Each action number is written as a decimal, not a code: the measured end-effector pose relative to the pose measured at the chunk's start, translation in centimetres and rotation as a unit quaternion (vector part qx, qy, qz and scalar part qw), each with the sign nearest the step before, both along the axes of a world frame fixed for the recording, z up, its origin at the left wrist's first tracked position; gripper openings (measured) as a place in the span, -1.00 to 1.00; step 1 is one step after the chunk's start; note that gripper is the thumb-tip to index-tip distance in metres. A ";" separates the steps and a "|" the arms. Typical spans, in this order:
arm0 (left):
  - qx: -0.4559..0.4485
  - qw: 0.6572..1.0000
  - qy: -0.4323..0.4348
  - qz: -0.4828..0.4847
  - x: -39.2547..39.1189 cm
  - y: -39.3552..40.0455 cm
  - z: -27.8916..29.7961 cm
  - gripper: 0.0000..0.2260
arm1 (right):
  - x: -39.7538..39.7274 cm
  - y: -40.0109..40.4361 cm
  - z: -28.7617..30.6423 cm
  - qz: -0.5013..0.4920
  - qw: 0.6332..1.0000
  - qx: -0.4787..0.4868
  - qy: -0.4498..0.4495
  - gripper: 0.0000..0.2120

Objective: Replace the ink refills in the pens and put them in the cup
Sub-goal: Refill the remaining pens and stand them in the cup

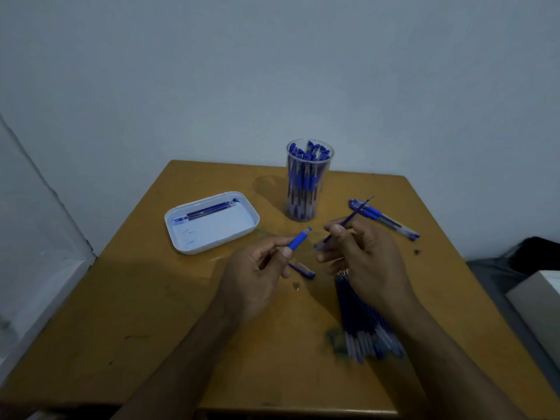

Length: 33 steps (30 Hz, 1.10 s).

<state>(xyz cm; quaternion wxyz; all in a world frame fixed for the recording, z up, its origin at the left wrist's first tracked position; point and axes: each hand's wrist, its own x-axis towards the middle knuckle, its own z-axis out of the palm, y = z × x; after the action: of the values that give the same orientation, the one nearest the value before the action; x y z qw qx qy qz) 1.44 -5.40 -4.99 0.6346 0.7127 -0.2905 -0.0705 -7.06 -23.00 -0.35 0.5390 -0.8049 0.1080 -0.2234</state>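
Pens [306, 177] stand packed in the clear cup [309, 207] at the far middle of the counter [151, 313]. Nearer than the cup, the left hand [257, 277] pinches a pen's blue grip section [299, 238] between thumb and fingers, its tip pointing toward the cup. Just right of it, the right hand [363, 262] has its fingers closed around a thin ink refill [353, 216], which slants up toward the cup's right. A pen cap [303, 269] lies on the counter between the two hands. Right of the cup lie a few capped pens [385, 218]. Left of the cup sits a white tray [181, 237] holding some refills [206, 212]. Near the right wrist, well nearer than the cup, lies a blurred bundle of refills [366, 325].
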 end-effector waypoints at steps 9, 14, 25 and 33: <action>0.018 1.000 -0.011 -0.020 -0.6 -0.6 -0.6 -0.81 | -0.7 0.1 1.1 -0.015 0.984 0.168 -0.061 -0.78; 0.027 0.999 -0.013 -0.023 -0.7 -0.6 -0.6 -0.79 | -0.7 0.3 1.0 -0.016 0.984 0.162 -0.066 -0.80; 0.035 0.999 -0.027 -0.027 -0.7 -0.4 -0.8 -0.79 | -0.4 0.5 0.4 -0.022 0.987 0.148 -0.061 -0.80; 0.030 0.999 -0.015 -0.028 -0.9 -0.4 -0.6 -0.79 | -0.5 0.3 0.6 -0.012 0.987 0.155 -0.044 -0.76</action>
<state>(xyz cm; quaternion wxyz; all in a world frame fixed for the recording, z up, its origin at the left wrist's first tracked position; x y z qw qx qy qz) 0.56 -5.76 -5.59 0.6063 0.7239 -0.3178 -0.0856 -7.59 -22.68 0.22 0.6586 -0.6996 0.1271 -0.2461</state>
